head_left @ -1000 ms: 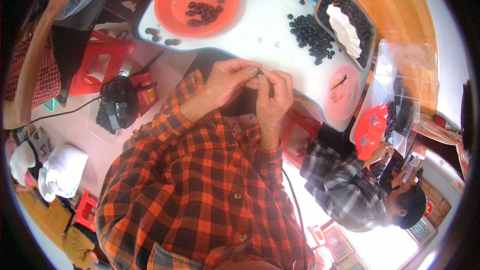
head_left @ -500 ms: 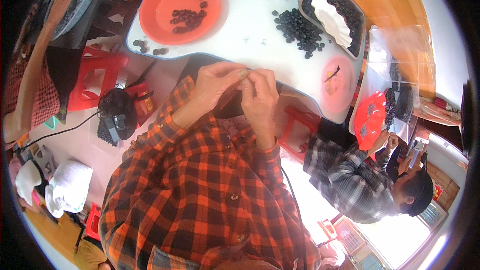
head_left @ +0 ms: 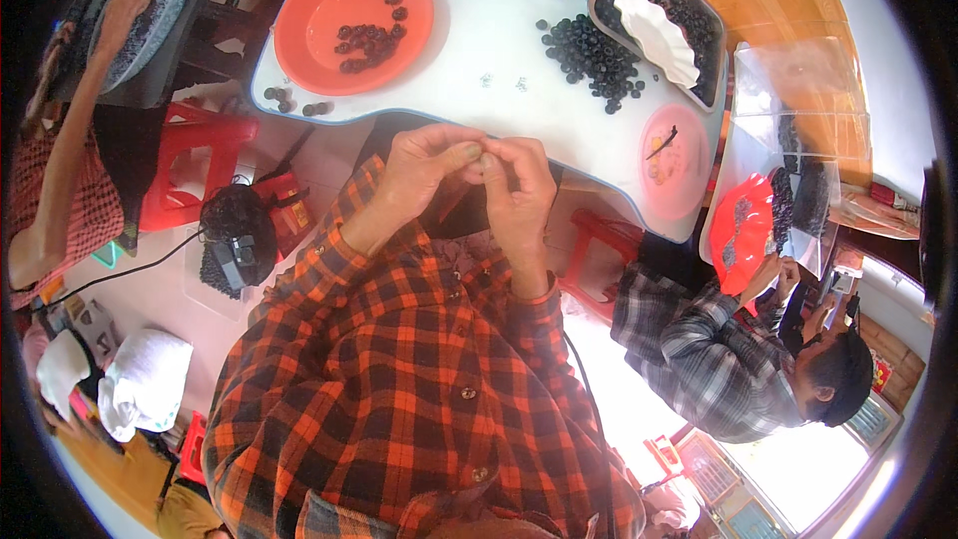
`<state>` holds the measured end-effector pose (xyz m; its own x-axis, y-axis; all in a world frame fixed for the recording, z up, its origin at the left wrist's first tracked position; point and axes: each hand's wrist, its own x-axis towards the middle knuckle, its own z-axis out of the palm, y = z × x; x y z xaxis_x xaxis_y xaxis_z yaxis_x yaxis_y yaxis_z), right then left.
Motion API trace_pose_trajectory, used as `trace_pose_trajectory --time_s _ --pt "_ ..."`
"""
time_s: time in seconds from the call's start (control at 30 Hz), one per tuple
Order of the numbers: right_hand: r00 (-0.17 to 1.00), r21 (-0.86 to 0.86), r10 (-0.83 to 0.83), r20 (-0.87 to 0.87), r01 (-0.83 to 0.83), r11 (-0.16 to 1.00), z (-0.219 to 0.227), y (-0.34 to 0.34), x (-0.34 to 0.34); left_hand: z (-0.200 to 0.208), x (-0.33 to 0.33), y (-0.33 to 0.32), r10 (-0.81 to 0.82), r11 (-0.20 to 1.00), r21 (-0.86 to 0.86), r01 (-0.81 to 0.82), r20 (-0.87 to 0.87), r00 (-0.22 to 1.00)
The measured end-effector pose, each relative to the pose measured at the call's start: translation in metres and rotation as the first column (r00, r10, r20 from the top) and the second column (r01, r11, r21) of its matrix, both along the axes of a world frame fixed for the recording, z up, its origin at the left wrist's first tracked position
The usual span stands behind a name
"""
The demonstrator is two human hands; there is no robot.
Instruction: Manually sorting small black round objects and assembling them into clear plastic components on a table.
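My left hand and my right hand meet just off the near edge of the white table. Thumbs and fingers of both are pinched together at the tips. Whatever small thing they may hold is hidden by the fingers. Beyond my left hand lies an orange-red basin with several dark reddish-brown round pieces inside. A loose pile of small black round pieces rests on the table beyond my right hand.
At the right stand a tray of black pieces with a white scalloped dish on it, and a pink plate. A co-worker sits right, near a red dish. Another person's arm reaches into a basin at left.
Both pinching hands stay close together, with the thumbs now more in view and the right fingers shifted slightly. The view has tilted a little. At left, the other person's hand has moved lower.
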<state>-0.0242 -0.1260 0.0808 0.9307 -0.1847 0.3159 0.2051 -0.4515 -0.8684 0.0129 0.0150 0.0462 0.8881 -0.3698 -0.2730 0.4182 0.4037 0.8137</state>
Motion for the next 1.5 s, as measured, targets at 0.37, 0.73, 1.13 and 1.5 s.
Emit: trace_pose_trajectory --time_s 0.37,0.73,1.13,1.5 --pt "0.992 -0.062 -0.126 0.004 0.126 0.990 -0.008 -0.007 0.003 -0.006 0.011 0.008 -0.120 0.912 -0.410 0.021 -0.218 0.969" --pt "0.957 -0.373 -0.271 0.101 0.288 0.882 -0.039 -0.028 0.017 0.001 0.021 0.015 -0.075 0.896 -0.445 0.001 -0.149 0.986" --pt "0.928 -0.430 -0.305 0.212 0.369 0.824 -0.065 -0.046 0.040 -0.002 0.071 0.058 0.303 0.734 0.449 -0.510 0.456 0.837" --pt "0.900 -0.446 -0.324 0.290 0.427 0.786 -0.068 -0.041 0.041 -0.010 0.033 0.019 -0.030 0.532 0.376 -0.759 0.904 0.427"
